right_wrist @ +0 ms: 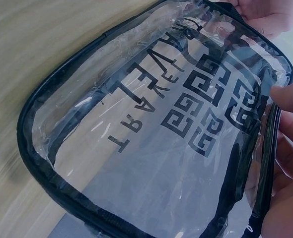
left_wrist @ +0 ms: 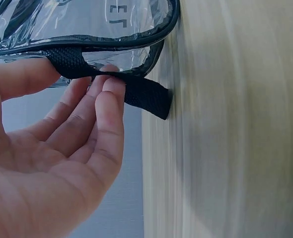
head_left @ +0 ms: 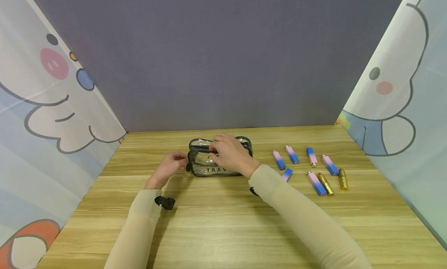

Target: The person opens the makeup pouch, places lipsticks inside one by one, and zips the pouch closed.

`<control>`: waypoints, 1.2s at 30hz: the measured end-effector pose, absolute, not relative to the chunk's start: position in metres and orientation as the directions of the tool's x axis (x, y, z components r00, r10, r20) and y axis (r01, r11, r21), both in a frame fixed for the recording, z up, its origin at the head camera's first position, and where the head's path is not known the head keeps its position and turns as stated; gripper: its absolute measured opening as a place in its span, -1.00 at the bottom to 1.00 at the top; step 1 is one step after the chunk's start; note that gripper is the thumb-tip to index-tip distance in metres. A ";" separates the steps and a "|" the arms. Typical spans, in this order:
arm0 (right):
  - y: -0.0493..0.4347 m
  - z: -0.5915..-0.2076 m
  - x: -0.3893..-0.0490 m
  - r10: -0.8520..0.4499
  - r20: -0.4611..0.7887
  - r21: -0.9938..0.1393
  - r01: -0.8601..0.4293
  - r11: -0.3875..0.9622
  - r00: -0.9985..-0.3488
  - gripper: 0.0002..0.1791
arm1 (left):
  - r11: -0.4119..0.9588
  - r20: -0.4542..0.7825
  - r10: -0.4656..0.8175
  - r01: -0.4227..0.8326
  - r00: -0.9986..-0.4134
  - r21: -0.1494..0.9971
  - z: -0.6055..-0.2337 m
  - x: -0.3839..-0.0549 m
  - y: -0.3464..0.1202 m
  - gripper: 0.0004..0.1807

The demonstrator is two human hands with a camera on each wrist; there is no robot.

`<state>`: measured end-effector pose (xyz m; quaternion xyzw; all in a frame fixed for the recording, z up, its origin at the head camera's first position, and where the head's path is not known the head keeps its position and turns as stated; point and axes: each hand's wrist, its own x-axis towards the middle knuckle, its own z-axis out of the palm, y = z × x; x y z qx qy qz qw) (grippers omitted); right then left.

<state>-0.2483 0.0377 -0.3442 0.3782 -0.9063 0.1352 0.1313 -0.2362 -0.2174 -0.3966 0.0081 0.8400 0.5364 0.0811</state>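
Note:
A clear zip pouch (head_left: 201, 163) with black piping and the word TRAVEL stands upright on the table. At its left end my left hand (head_left: 169, 166) holds the black strap (left_wrist: 149, 96), thumb on one side and fingertips on the other. My right hand (head_left: 228, 153) reaches over the pouch and grips its top edge near the zip. In the right wrist view, the thumb (right_wrist: 290, 97) lies on the black rim and the fingers show behind the clear plastic. Only clear walls and black print show inside the pouch; the zip pull is hidden by the right hand.
Right of the pouch lie several pink-and-blue lipstick-like tubes (head_left: 278, 160) and two gold tubes (head_left: 343, 179). One pink-and-blue tube (head_left: 287, 174) lies close to the right sleeve. A grey panel (head_left: 227, 67) stands behind the wooden table (head_left: 216, 230), with cartoon-printed curtains (head_left: 394, 117) at the sides.

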 end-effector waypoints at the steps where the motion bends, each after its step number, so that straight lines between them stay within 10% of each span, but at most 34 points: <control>1: 0.038 -0.344 -0.248 -0.649 0.339 -0.147 -0.720 0.678 -0.681 -0.83 | 0.427 -0.132 0.104 -0.076 -0.986 0.901 -0.397 -0.237 -0.217 -0.62; 36: 0.037 -0.344 -0.249 -0.649 0.314 -0.148 -0.711 0.687 -0.693 -0.82 | 0.242 -0.068 0.076 -0.047 -0.995 0.969 -0.405 -0.241 -0.219 -0.73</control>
